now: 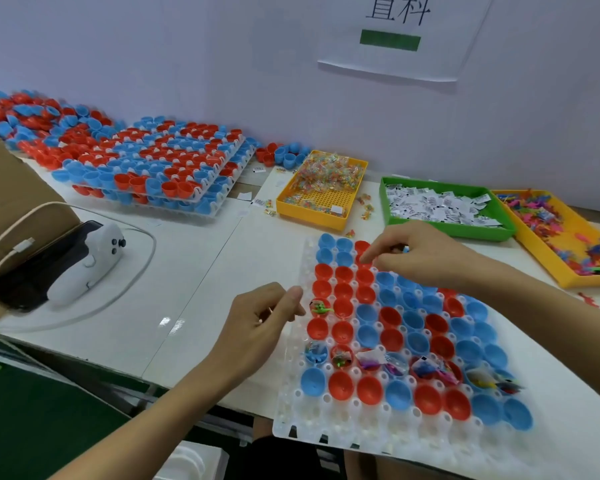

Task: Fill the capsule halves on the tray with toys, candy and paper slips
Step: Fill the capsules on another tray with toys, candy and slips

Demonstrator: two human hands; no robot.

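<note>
Roughly, by item:
Tray: a clear white moulded tray (291, 415) lies on the white table (194, 271), its near corner over the table edge.
Capsule halves: red and blue capsule halves (390, 318) sit open side up in the tray's pockets; most show nothing inside.
Filled row: one row near the front holds small toys and wrapped bits (426, 368); a green toy (321, 309) lies in a red half at the left edge.
Left hand: the left hand (257, 327) hovers just beside the tray's left edge, thumb and fingers pinched together; what it pinches cannot be made out.
Right hand: the right hand (416, 254) is over the far rows, fingers curled and pointing down at a red half; whether it holds anything cannot be told.
Supplies: a yellow bin of wrapped candy (321, 188), a green bin of paper slips (444, 206) and a yellow bin of coloured toys (561, 233) stand behind the tray.
Writing: a wall sheet (399, 32) shows large characters, cut off at the top, above a green bar; the print on the slips is too small to read.
Left side: stacked trays of capsule halves (160, 168) and a white handheld controller (90, 258) with a cable.
</note>
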